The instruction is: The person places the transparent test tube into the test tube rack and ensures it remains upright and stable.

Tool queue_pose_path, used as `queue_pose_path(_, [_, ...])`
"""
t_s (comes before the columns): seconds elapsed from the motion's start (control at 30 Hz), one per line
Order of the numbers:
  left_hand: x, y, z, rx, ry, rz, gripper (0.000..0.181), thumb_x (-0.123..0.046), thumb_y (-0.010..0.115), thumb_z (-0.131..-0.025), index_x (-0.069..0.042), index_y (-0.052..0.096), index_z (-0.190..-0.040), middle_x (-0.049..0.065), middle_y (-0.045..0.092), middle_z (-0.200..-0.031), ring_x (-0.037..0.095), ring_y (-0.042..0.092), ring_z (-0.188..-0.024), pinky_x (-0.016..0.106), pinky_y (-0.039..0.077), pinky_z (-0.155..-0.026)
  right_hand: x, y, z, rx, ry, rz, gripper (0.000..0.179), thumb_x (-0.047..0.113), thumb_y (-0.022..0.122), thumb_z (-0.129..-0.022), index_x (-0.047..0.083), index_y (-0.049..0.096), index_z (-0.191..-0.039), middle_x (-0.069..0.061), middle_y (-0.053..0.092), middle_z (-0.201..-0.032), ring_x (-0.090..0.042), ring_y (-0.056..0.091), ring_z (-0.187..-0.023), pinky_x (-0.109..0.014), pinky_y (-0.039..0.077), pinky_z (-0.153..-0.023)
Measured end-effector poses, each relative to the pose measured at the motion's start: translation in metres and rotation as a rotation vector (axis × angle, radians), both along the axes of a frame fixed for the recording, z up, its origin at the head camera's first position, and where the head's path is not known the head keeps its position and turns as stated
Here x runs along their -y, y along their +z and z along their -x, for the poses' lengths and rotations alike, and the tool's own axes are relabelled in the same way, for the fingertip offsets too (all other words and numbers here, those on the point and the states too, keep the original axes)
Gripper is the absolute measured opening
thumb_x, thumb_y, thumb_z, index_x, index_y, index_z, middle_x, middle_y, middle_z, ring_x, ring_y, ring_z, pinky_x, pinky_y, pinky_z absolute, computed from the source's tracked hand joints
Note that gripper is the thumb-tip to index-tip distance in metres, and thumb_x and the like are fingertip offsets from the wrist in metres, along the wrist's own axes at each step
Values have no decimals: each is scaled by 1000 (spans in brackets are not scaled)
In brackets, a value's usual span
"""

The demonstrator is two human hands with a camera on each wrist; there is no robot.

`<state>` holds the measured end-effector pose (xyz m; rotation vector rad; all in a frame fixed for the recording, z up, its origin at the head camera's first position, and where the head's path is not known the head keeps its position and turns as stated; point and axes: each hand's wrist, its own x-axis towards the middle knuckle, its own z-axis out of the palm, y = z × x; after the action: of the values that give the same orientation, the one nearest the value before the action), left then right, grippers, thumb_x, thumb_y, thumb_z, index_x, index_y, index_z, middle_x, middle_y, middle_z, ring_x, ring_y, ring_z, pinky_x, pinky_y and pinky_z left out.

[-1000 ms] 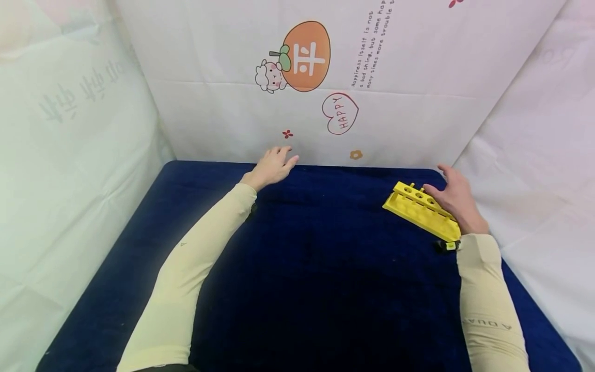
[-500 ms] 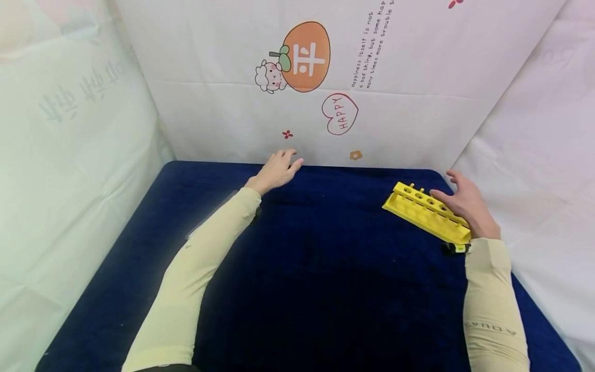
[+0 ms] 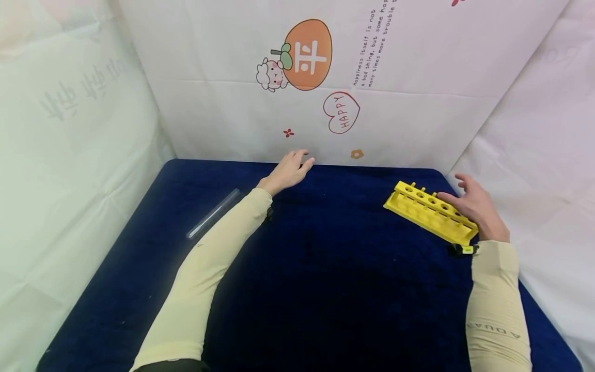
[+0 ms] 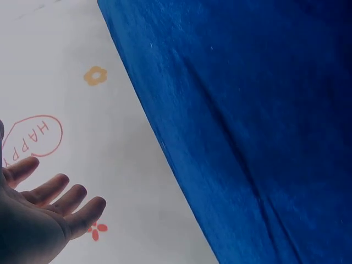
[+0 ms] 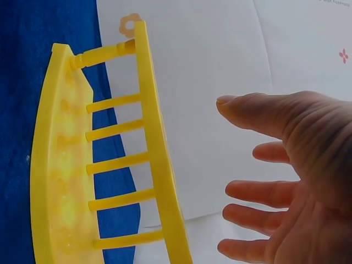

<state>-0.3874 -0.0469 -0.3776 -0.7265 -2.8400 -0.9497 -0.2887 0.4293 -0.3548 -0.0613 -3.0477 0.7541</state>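
A yellow test tube rack (image 3: 429, 213) stands slanted at the right of the blue-covered table, with round holes along its top bar and pegs behind. My right hand (image 3: 475, 204) hovers beside its right end; in the right wrist view the fingers (image 5: 258, 192) are spread apart from the rack (image 5: 151, 137) and hold nothing. Near the table's back edge is my left hand (image 3: 289, 171), its fingers loosely extended and nothing in them. A clear glass test tube (image 3: 213, 214) lies on the cloth left of the left forearm, its lower end close to the sleeve.
Dark blue cloth (image 3: 325, 268) covers the table. White printed sheets rise as a back wall (image 3: 223, 119) and at both sides, the right one (image 3: 534, 181) close to my right hand. Dark straps sit at both wrists.
Both hands have drifted right and the right one also slightly toward me, away from the rack. The test tube, hidden behind the left forearm before, has come into view. The rack stays put.
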Motion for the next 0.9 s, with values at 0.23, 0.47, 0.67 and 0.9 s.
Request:
queue_pose_path(0.23, [-8,-4,0,-1,-2,-18,59,-50,30,-105,-14,34,-152,11,37,-154,28,36,-142,45,33,-116,-5,1,-5,24,-32,-3,101,65,49,-92,3,3,-157,-42,19,-151,-62,26,-131,-74,28,-100])
queue_pose_path(0.47, [-16,-4,-3,12,-16,-20,58,-49,30,-105,-14,33,-152,12,37,-155,28,37,-142,46,34,-115,-12,0,-9,77,-21,-36,96,61,46,-95,-4,10,-155,-46,24,-146,-63,31,-126,-73,33,-96])
queue_pose_path(0.67, [-26,-3,-3,17,-23,-43,58,-49,31,-105,-14,33,-152,12,37,-154,26,39,-140,44,36,-114,-18,-4,-10,128,-12,-58,95,62,46,-95,-5,14,-154,-45,26,-145,-62,33,-124,-72,36,-95])
queue_pose_path(0.9, [-35,-9,-3,38,-12,-66,60,-53,30,-104,-17,32,-152,10,37,-154,25,41,-138,44,38,-112,-25,-3,-17,202,9,-40,97,65,44,-95,-7,16,-153,-45,24,-146,-62,29,-127,-71,37,-95])
